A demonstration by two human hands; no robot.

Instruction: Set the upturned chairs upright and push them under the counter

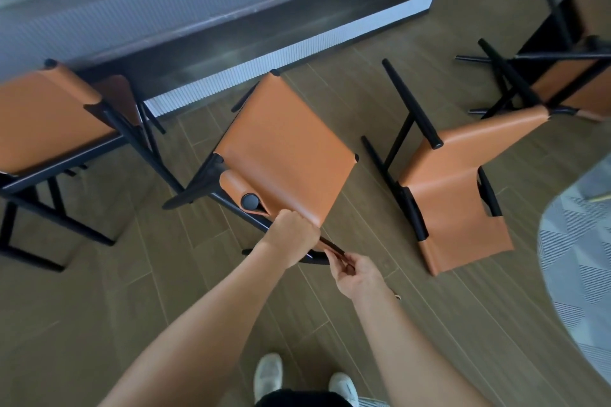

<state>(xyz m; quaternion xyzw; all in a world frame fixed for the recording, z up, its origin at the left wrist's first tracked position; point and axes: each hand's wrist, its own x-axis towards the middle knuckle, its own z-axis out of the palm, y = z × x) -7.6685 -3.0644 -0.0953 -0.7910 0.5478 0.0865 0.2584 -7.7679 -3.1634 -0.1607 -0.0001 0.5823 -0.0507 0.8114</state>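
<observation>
1. We have open floor behind the middle chair.
2. The left chair and the toppled chair flank it closely, leaving narrow gaps of floor.
3. Ahead stands the counter; the space beneath seems free, though shadow obscures it.

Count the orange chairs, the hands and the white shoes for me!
Orange chairs: 4, the held chair, one standing at left, two tipped over
Hands: 2, left hand and right hand
White shoes: 2
Total: 8
</observation>
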